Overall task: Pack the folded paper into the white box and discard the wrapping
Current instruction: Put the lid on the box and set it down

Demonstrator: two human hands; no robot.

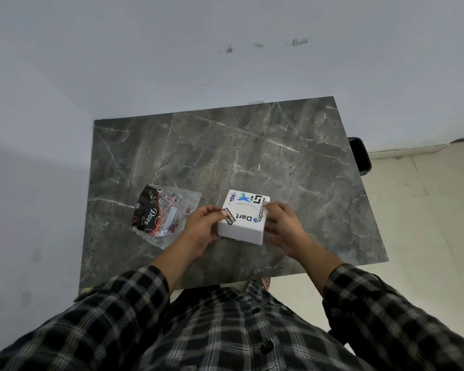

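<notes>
We clamped both hands, left (202, 229) and right (284, 229), on the box (242, 220), apparently to steady it, leaving the wrapper (162, 214) aside.

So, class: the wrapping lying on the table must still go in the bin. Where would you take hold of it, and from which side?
Probably pinch the wrapping at its clear near-right corner, coming from above with the left hand, which is beside it. It lies flat and crinkled on the table, so only a loose edge offers a grip. Both hands, including the right hand, now hold the white box.
</notes>
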